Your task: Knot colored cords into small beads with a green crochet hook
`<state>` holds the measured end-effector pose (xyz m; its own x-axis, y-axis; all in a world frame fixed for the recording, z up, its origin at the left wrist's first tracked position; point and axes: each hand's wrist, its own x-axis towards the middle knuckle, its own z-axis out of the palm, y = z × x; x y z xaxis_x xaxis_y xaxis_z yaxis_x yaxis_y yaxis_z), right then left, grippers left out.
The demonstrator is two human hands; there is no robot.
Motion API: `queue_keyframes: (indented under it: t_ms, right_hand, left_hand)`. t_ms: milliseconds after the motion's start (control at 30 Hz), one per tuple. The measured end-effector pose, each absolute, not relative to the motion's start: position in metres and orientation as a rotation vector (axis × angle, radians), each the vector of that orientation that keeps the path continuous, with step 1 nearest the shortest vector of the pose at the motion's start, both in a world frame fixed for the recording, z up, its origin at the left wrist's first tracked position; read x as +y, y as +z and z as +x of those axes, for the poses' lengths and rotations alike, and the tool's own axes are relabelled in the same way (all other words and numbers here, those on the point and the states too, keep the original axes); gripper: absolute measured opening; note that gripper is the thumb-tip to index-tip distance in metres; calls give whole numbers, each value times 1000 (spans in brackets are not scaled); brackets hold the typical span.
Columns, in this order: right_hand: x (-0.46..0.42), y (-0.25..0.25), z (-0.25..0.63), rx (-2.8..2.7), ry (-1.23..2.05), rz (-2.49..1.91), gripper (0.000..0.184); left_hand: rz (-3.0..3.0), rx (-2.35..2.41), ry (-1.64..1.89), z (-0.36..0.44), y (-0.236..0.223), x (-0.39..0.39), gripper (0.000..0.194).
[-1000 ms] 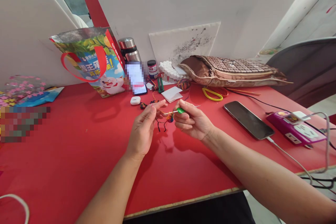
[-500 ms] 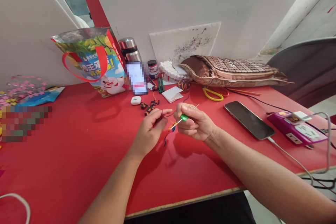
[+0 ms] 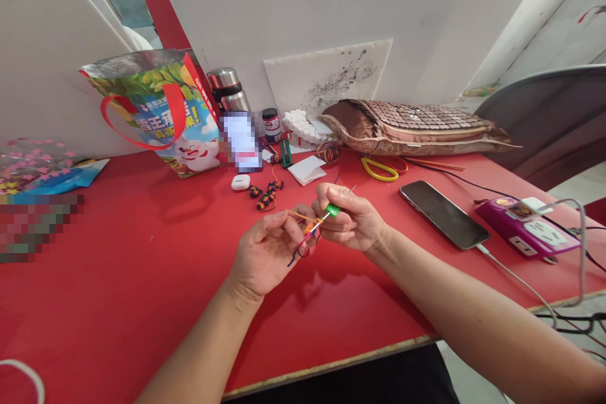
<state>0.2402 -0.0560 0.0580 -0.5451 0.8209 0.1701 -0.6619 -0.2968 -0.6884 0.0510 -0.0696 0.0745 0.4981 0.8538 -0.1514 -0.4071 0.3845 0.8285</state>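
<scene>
Far left of frame: clear packet with pink stars [image 3: 38,158] on the red surface [image 3: 142,278]. Upper left: printed bag [image 3: 175,117] with red handles, standing. Next, steel flask [image 3: 230,88] behind a lit phone (screen blurred out); white case [image 3: 240,182] just in front of the phone.

Centre: left hand [image 3: 262,249], palm partly turned up. Fingers half curled, holding an orange strand [image 3: 303,216] drawn straight to the hook; whether they also pinch the small yarn piece cannot be told. Just beyond that hand, a dark-and-orange knotted yarn length [image 3: 269,196] lies on the surface. The small yarn piece [image 3: 310,228] is on the hook's lower end, between the hands, dark tail hanging. Behind: folded white paper [image 3: 307,170], multicoloured yarn ball [image 3: 328,152].

Right of centre: crochet hook [image 3: 332,209], green grip, tilted down-left. Right hand [image 3: 350,218] has its fingers closed on the grip.

Further right: yellow loop handle [image 3: 379,169], brown tiled cushion [image 3: 421,123] above it, dark-screened phone [image 3: 444,213] with cable, purple power strip [image 3: 528,227].
</scene>
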Motion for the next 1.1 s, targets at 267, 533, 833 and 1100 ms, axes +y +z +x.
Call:
queue_keyframes:
  t_ms: [267,533,833,1100]
  right_hand:
    - [-57,58,239,-919,1955,-304,45]
    - [-56,60,241,-924,1851,-425,37]
    - [-55,59,234,-804,1763,-479,40]
    - [-60,60,224,-725,1696,-498,32]
  left_hand:
    - [612,627,934,55,73,-68,22]
    - [860,661,1053,56,75,-68,42]
    - [962,698,1208,57,75,-67,47]
    - [991,828,1298,60,74,-70,59]
